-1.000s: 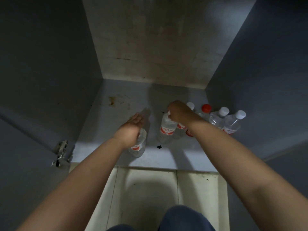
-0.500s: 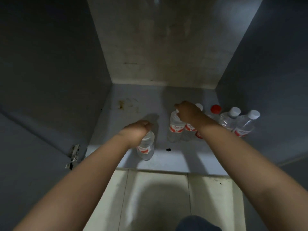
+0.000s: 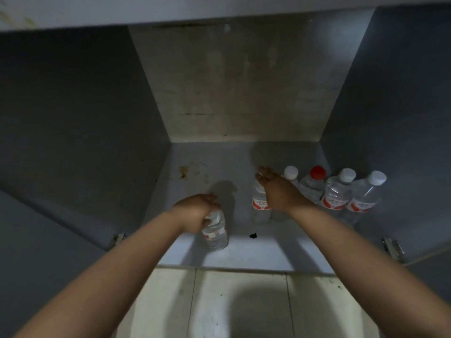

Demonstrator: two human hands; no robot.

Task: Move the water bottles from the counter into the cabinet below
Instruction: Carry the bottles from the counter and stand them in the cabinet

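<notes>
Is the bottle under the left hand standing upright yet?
Upright: the clear plastic water bottle stands on the grey cabinet floor, left hand gripping its top.

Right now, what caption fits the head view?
Left hand grips a bottle; open right hand leaves another in the cabinet.

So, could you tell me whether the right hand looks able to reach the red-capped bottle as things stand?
Probably yes: the right hand is open, holds nothing, and the red-capped bottle stands just beyond it, cap uncovered.
</notes>
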